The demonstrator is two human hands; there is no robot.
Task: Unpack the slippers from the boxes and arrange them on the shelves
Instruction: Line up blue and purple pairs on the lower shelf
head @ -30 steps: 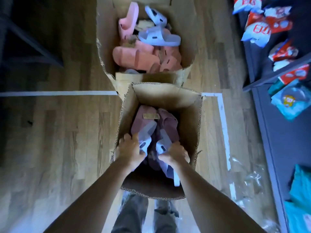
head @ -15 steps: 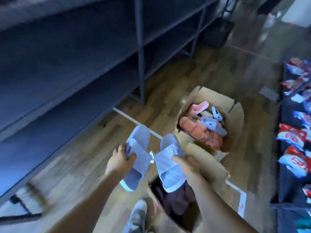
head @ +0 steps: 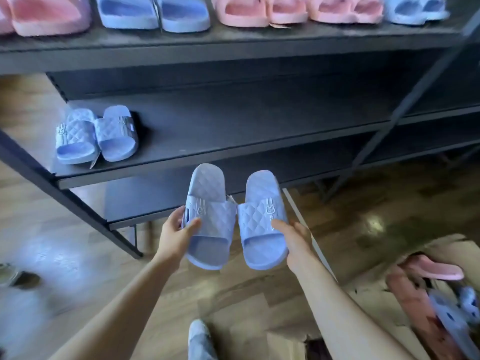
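Lying far to the left of the left hand, low on the floor, a grey thing is too blurred to name. Above and left of this hand a blue pair stands on the middle shelf, toes to the front, with a tag hanging at the shelf edge.

The left hand grips the left slipper by its outer side. The thumb lies on the quilted strap and the fingers curl round the edge; their tips go under the sole and are hidden. Just beside it is the right slipper, of the same blue, with a small rabbit mark on the strap. Both are in the air in front of the shelves, heels away from the person. A small tag shows between them, and I cannot tell if the straps touch.

The right hand grips the right slipper the same way, thumb on the strap, fingers hidden below.

High above both hands, the top shelf carries a row of pink and blue slippers, cut off by the frame.

Below the hands a shoe is half seen. Right of and below the right hand a box holds a pink slipper and some blurred blue ones; its right side is cut off.
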